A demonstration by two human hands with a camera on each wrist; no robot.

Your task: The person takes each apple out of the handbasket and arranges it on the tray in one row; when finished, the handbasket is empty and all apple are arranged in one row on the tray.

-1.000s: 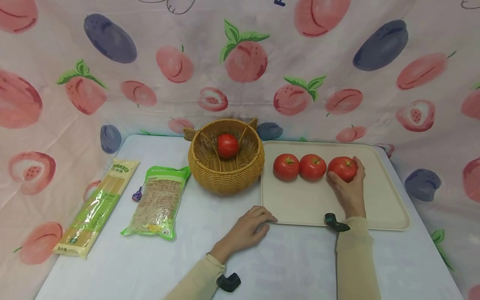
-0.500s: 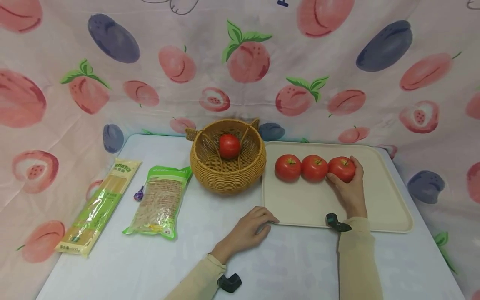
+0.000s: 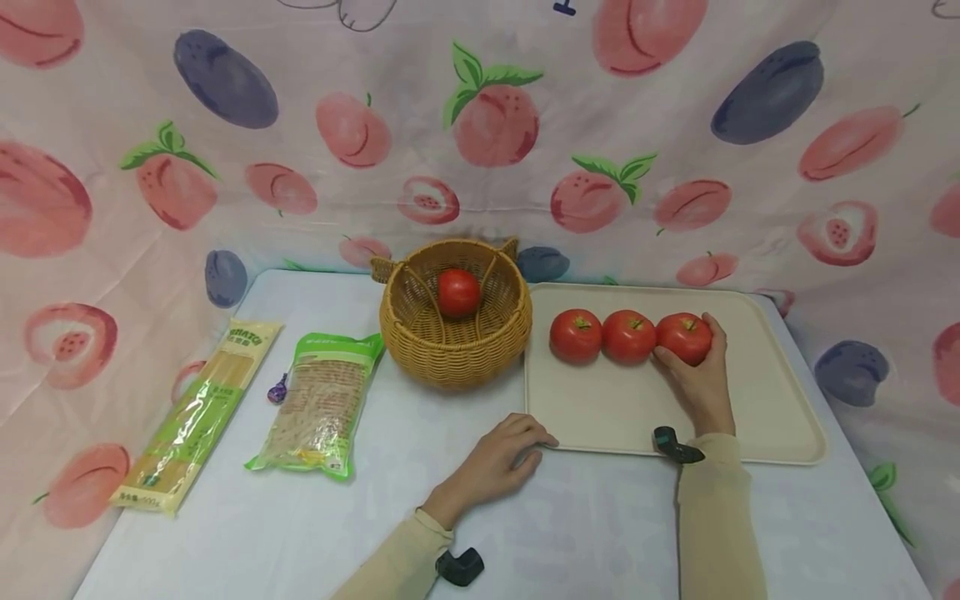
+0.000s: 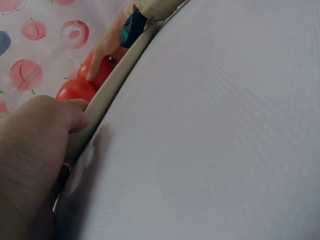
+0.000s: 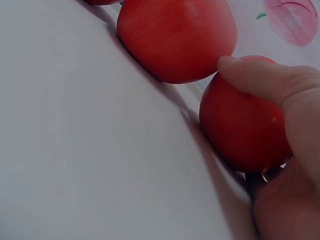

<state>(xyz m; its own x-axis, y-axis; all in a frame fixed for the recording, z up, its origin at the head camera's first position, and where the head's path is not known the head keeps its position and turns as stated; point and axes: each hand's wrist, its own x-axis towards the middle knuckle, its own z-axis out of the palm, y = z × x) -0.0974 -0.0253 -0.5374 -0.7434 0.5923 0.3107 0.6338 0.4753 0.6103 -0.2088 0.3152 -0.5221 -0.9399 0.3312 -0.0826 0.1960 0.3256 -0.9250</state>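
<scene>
Three red tomatoes sit in a row on a beige tray (image 3: 615, 417): a left tomato (image 3: 576, 337), a middle tomato (image 3: 628, 337) and a right tomato (image 3: 684, 338). My right hand (image 3: 701, 387) grips the right tomato, thumb on its near left side and fingers round its far right side. In the right wrist view the gripped tomato (image 5: 245, 120) rests low on the tray, close beside the middle tomato (image 5: 175, 40). My left hand (image 3: 498, 458) lies relaxed at the tray's near left corner, fingertips at the rim. Another tomato (image 3: 459, 292) lies inside a wicker basket (image 3: 453, 362).
Left of the basket lies a green-edged clear food bag (image 3: 318, 404), with a small purple wrapped candy (image 3: 277, 389) beside it. A long noodle packet (image 3: 198, 417) lies along the table's left side. Fruit-print cloth (image 3: 495, 208) hangs behind the white table (image 3: 585, 525).
The right tomato has shifted slightly left with my right hand, closing the gap to the middle tomato. My left hand has stayed at the tray corner.
</scene>
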